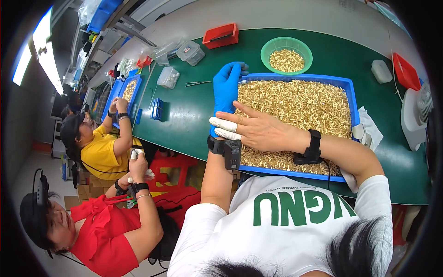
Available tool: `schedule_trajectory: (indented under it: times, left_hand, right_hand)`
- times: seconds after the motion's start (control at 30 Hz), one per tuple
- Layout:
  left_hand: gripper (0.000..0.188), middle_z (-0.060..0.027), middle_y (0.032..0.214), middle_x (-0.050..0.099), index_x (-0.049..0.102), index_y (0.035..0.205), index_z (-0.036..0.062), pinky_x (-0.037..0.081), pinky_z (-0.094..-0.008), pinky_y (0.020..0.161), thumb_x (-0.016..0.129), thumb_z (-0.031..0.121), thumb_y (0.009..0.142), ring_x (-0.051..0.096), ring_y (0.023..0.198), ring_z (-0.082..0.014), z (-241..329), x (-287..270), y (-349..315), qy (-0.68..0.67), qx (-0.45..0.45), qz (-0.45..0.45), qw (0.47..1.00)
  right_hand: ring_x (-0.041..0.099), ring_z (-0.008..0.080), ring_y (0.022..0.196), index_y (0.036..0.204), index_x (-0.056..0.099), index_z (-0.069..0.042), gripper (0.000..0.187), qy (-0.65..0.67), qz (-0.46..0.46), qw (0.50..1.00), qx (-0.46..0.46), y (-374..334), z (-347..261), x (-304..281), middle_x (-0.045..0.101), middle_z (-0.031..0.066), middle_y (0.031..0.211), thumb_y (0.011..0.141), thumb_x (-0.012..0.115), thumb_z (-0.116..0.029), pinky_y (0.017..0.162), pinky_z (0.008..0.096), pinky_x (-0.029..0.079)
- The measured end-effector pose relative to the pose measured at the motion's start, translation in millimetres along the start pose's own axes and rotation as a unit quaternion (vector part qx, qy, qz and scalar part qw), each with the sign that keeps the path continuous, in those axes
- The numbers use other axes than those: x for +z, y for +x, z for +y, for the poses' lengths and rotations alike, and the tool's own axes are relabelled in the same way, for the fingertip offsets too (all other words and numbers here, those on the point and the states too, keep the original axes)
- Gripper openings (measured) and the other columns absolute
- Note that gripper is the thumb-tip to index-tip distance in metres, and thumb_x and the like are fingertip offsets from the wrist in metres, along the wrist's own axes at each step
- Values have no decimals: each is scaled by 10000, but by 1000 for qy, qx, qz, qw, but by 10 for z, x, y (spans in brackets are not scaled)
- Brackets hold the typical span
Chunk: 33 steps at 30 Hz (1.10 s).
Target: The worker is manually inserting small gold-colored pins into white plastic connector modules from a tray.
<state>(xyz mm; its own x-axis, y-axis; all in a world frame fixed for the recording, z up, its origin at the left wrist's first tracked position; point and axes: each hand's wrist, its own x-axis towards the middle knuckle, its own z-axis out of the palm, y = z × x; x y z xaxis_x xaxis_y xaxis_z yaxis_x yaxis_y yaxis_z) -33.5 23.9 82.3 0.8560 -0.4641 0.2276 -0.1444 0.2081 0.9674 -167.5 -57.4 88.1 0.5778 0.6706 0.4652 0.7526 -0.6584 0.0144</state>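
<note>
The left hand [227,87] points forward at the left edge of the blue tray [356,106], fingers loosely bent, any hold unclear. The right hand [267,131] crosses over with extended fingers on the blue glove's [220,102] cuff, thumb hidden, pinch uncertain. Brass-coloured pins [295,104] lie beside both. Green lettering [288,210] marks the white T-shirt [240,196].

We are observing shiny, brass-like metal pieces [300,115], a smooth plastic tray [354,99], a glossy table [184,124] and a thin, rubbery glove [225,91].
</note>
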Motion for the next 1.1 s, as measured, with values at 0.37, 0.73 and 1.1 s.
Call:
schedule_trajectory:
  times: [0.37, 0.73, 1.1]
  left_hand:
    - [238, -118, 968, 616, 585, 1013, -3, 476, -308, 796, 509, 191, 897, 591, 856, -190, -34, 4, -89, -32, -35, -25, 999]
    - [269, -117, 1000, 615, 574, 1027, 30, 467, -360, 828, 515, 251, 885, 589, 882, -219, -168, 165, -180, -248, -138, -34, 958]
    - [254, -109, 966, 622, 579, 1010, 47, 479, -347, 805, 515, 258, 884, 598, 868, -211, -141, 300, -264, -224, -178, -11, 958]
  right_hand:
    - [207, 180, 1330, 1337, 344, -113, 524, 21, 13, 1000, -9, 26, -1, 34, 303, 39, 1401, 821, 438, -126, 1106, 437, 139]
    - [307, 201, 1274, 1123, 554, -64, 363, 18, 66, 997, -34, -6, 53, 114, 456, 55, 1254, 769, 506, -133, 1093, 465, 181]
    - [490, 198, 1098, 1055, 603, -113, 354, 47, 143, 987, -55, -56, 164, 70, 560, 55, 1087, 703, 561, -101, 1046, 523, 246]
